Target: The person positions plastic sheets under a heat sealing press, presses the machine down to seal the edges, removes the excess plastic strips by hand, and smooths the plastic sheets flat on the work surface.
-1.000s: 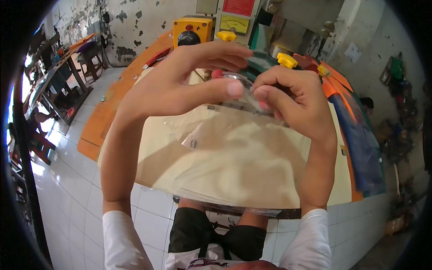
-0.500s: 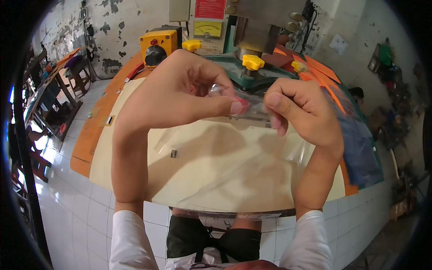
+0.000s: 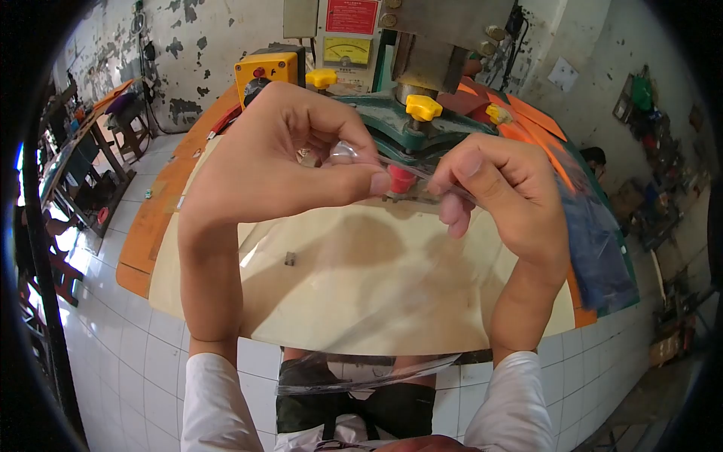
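Note:
Both hands are raised in front of me over a cream worktable. My left hand pinches the top edge of a clear plastic sheet between thumb and fingers. My right hand pinches the same edge a little to the right. The sheet hangs down from my fingers toward my lap, its lower edge past the table's front. A small red part shows just behind my left thumb tip.
Behind my hands stands a green press machine with yellow knobs, a yellow control box and a meter panel. Orange boards lie at both sides, dark blue sheets at the right. White floor tiles and wooden benches are at the left.
My hands have dropped lower and moved slightly apart along the plastic edge. The sheet now hangs lower, past the table's front edge. The view tilted up between the first two frames.

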`<state>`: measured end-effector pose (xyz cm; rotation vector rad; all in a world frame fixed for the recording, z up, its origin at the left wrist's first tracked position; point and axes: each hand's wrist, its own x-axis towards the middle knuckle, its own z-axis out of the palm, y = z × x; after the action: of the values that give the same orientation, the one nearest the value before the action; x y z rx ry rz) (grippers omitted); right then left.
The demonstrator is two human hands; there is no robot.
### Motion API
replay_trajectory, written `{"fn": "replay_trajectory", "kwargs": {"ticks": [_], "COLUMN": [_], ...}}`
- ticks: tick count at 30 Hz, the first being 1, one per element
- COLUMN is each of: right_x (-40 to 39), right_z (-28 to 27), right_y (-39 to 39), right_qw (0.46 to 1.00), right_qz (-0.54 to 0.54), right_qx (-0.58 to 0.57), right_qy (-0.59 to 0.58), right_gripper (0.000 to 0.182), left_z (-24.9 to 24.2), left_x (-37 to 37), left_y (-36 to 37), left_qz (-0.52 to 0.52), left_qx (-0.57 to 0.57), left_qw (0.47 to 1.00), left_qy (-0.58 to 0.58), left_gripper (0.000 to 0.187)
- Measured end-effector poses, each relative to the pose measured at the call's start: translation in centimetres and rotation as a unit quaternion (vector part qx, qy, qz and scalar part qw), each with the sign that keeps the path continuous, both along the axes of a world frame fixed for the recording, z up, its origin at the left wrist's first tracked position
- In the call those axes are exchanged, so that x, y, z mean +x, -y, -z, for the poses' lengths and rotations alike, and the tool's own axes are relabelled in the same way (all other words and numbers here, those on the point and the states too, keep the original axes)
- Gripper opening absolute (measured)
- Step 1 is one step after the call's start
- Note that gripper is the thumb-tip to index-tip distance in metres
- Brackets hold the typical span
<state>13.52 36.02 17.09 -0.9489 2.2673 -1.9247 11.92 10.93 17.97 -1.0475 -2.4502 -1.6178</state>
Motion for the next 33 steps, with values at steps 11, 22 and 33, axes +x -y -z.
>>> {"fn": "replay_trajectory", "kwargs": {"ticks": [11, 22, 33], "right_x": [-0.25, -0.66, -0.02], "right_z": [0.04, 0.56, 0.24], "right_y": [-0.29, -0.42, -0.34], "right_qw": [1.0, 0.999, 1.0], "right_qz": [-0.017, -0.018, -0.016], "right_qx": [-0.003, 0.019, 0.019], "right_qy": [0.001, -0.029, -0.017], "right_gripper": [0.018, 0.013, 0.01], "left_z": [-0.3, -0.13, -0.13], "left_x": [0.16, -0.13, -0.16], "left_y": [0.36, 0.6, 0.67], "left_qz": [0.004, 0.005, 0.007], "left_qx": [0.037, 0.037, -0.002], "left_qw": [0.999, 0.999, 1.0], "left_qy": [0.005, 0.021, 0.003], "left_gripper": [0.017, 0.018, 0.015]}}
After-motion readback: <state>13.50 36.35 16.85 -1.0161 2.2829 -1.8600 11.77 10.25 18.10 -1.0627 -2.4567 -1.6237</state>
